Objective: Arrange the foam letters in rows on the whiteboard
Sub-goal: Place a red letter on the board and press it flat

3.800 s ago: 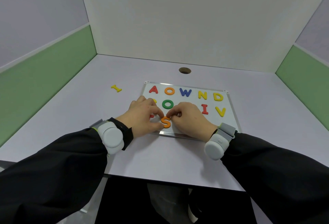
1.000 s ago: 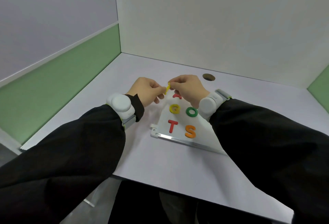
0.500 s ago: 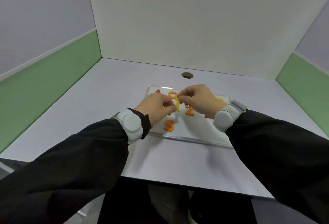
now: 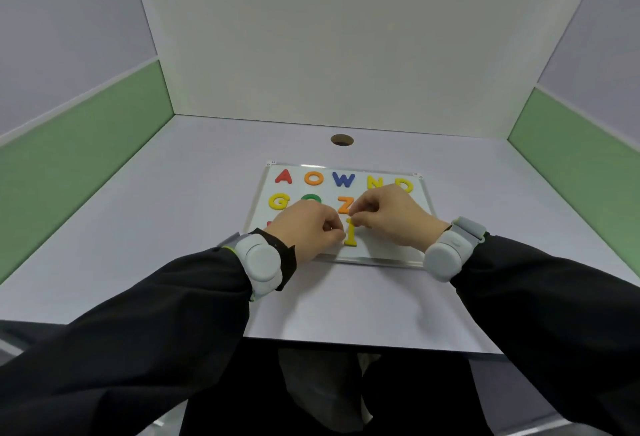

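The whiteboard lies flat on the desk in front of me. Its back row reads red A, orange O, blue W, yellow N and yellow D. Below them sit a yellow G, a green O and an orange Z. A yellow I rests on the board's front row. My left hand pinches its left side and my right hand pinches its top. Both hands hide other letters in the front rows.
A round cable hole is set in the desk behind the board. White and green partition walls close the desk on three sides. The desk's front edge runs just below my wrists.
Both hands have carried the yellow I from the desk's left side over the board and lowered it onto the front row, right of where the S was placed.
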A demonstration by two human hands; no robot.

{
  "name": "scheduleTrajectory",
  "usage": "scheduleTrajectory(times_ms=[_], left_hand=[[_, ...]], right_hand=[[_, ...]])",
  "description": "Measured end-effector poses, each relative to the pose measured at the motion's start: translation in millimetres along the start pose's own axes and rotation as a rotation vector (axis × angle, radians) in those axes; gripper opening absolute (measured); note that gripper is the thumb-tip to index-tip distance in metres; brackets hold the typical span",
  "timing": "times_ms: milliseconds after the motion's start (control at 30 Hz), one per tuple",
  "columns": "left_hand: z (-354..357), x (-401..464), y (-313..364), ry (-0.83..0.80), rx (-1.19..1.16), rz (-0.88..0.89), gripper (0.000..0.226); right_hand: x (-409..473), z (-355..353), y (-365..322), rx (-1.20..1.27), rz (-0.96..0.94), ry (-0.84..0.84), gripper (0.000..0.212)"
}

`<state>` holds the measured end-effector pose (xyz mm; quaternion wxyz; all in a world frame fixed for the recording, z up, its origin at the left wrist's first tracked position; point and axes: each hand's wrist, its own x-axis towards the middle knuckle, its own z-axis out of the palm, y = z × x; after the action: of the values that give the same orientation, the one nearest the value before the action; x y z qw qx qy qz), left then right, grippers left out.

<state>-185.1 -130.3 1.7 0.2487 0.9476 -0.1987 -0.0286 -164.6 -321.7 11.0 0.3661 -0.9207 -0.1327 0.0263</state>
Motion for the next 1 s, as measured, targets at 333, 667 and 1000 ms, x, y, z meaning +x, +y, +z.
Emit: scheduleTrajectory(times_ms=[333,667,1000], left_hand=[[5.5,-4.7,5.5,0.005,0.111,0.033,0.016],[11.4,-5.8,5.7,0.013,0.126,0.051,0.016],[10.4,-5.1,5.2,0.004,0.14,0.045,0.016]], right_hand=[[-1.7,9.0,1.0,-0.095,-0.02,0.022,0.008],[-5.5,11.7,4.9,-0.083,-0.028,0.055,0.011],[-7.0,13.2,10.4,-0.084,-0.024,0.02,0.017]])
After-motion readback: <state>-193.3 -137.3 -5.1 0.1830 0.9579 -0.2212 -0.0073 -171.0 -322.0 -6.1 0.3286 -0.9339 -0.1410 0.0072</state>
